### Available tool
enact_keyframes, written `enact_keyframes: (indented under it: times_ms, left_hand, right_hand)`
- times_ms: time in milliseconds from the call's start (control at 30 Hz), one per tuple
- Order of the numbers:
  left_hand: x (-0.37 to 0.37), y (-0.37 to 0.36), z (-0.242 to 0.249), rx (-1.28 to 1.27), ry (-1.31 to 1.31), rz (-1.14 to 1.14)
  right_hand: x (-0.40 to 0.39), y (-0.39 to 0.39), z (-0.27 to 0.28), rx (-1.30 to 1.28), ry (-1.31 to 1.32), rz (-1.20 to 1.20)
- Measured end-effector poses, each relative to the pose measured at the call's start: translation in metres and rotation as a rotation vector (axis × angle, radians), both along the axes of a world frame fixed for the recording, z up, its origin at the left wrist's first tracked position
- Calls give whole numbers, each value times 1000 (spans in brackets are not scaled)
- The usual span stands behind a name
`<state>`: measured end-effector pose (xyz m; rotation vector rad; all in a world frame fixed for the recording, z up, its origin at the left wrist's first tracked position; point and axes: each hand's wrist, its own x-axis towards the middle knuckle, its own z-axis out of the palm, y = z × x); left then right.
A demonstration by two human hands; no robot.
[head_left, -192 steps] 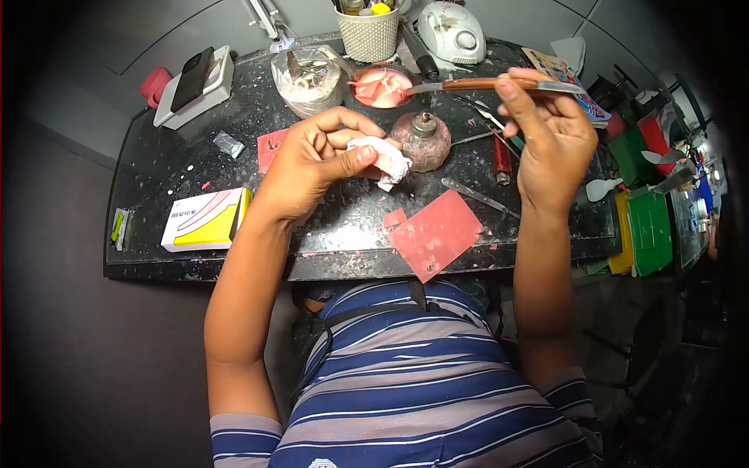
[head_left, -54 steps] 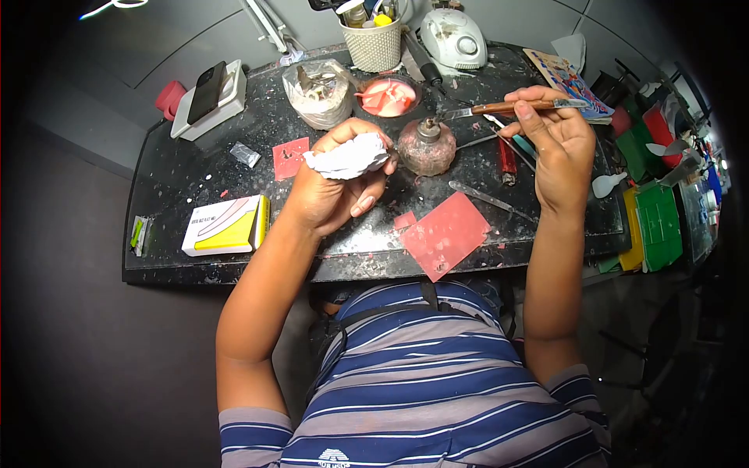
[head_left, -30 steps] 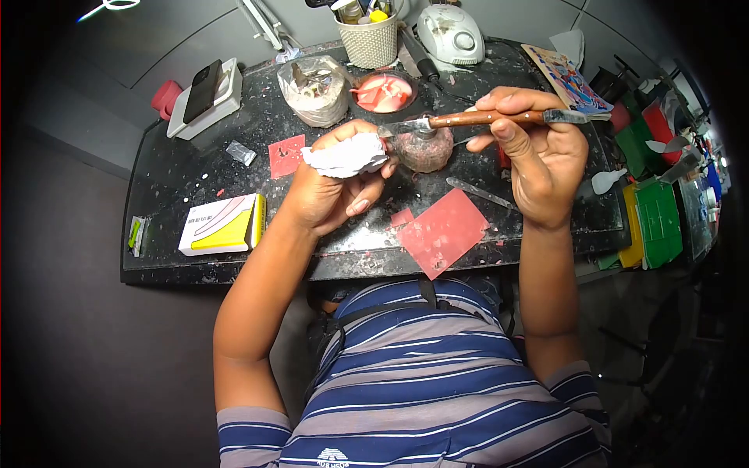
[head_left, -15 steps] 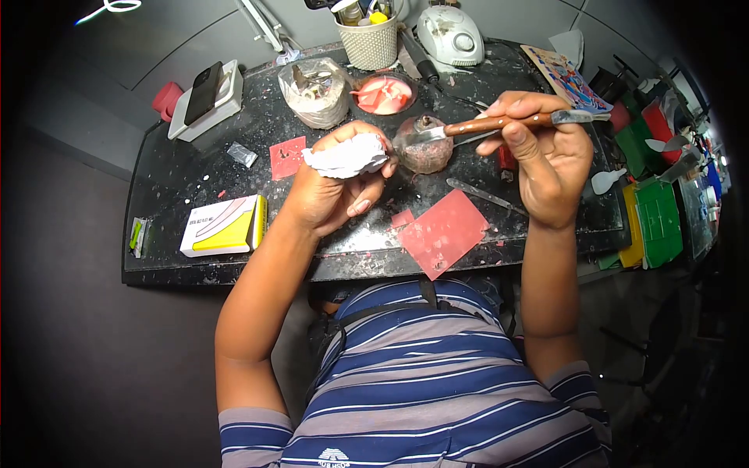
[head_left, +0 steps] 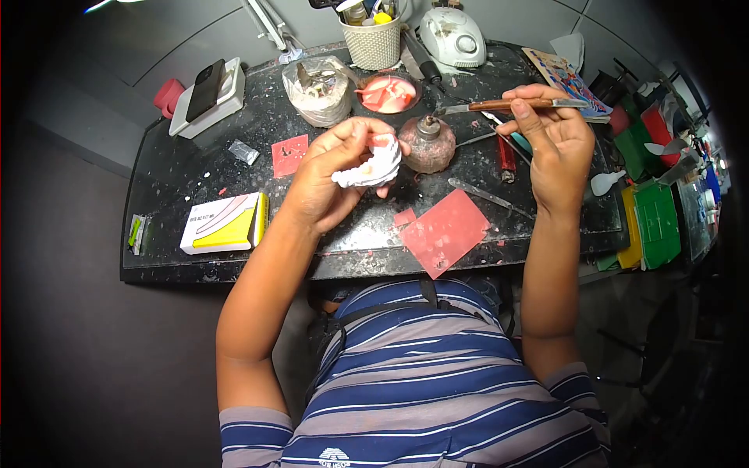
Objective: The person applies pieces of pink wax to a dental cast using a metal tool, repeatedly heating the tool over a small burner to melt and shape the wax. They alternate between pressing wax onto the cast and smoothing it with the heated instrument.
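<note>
Nearest you, a red wax sheet (head_left: 443, 232) lay at the bench's front edge (head_left: 234, 273), one corner hanging past it at six o'clock. The strip of bench between that sheet and the yellow-and-white box (head_left: 226, 223) at nine o'clock was bare, giving you room there. Above it, your left hand (head_left: 331, 181) was curled shut around a white plaster cast (head_left: 368, 165), fingers wrapped over its top, raised off the surface. Just beside the cast at three o'clock stood the spirit lamp (head_left: 427, 143), close to it; I could not tell whether they touched. Your right hand (head_left: 558, 144) pinched a wooden-handled knife (head_left: 511, 104) with thumb and fingers closed on the handle, the blade reaching toward nine o'clock, its tip just above the lamp's wick. Farther off at twelve o'clock sat the pink bowl (head_left: 388, 93) and a woven cup (head_left: 373, 43), crowding the back edge.
</note>
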<state>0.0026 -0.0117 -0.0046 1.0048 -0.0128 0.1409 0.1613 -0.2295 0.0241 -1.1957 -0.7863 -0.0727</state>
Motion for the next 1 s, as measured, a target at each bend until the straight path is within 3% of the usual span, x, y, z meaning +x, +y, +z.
enact_keyframes:
  times_ms: [100,167,200,233,300,433,767,1000]
  left_hand:
    - [-1,2,0,12,-24,-61]
    - [-1,0,-2,44,-181,-150]
    - [-3,2,2,177,-169,-168]
    - [-3,1,4,127,-130,-224]
    - [-9,-6,11,203,-43,-201]
    - [-8,-9,7,113,-22,-139]
    - [-8,3,8,137,2,-210]
    - [-7,0,9,76,30,-212]
  right_hand:
    - [0,0,0,-8,-9,4]
    - [-1,0,0,-17,-12,-3]
    - [-2,0,1,-13,-12,-2]
    - [-2,0,1,-9,-12,-1]
    - [-2,-1,1,-11,-16,8]
    - [-4,-1,2,-9,-10,10]
    - [-3,-4,1,-24,-27,-11]
    - [-9,-7,2,71,-66,287]
